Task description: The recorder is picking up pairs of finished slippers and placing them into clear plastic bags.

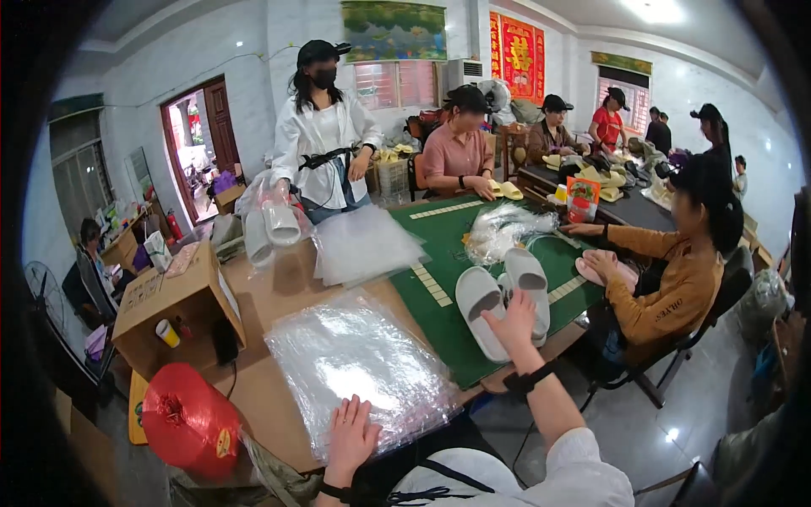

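My left hand [352,433] lies flat, fingers stretched out, on the near edge of a stack of clear plastic bags [338,355]. Over a pair of light grey slippers my right hand [514,325] is spread, its thumb toward the left slipper [480,308] and its fingers at the right slipper [528,275]. It touches or hovers just over them; I cannot tell which. Both slippers stand side by side, toes away from me, on a green mat [448,241].
More clear bags [367,241] lie farther back. A cardboard box [177,308] and a red spool of wrapped twine [190,420] stand at left. Clear ties [507,228] lie mid-mat. A co-worker in white [329,139] holds bagged slippers [274,226]; another at right [667,262] handles pink slippers [608,269].
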The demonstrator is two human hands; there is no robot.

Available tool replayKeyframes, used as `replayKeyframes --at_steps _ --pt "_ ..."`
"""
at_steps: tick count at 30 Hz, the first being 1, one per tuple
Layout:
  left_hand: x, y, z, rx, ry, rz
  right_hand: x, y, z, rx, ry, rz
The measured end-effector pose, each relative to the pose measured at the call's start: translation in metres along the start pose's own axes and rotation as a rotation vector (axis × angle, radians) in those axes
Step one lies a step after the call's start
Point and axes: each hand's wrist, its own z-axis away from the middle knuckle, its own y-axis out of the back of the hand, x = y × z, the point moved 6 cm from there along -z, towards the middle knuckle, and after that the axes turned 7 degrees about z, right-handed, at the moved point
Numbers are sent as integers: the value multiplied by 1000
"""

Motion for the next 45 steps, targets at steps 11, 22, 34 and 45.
replayKeyframes --at_steps 11,22,34,45 --pt "-2 -3 4 27 -16 -27 88 -80 -54 -460 -124 115" --pt "-3 -1 4 10 -4 -22 -43 -18 -23 -352 -24 -235" --pt "-3 -9 4 -33 0 -88 -188 -75 111 -723 350 -488" --pt "1 1 1 -11 -2 -79 -172 -98 95 -929 243 -543"
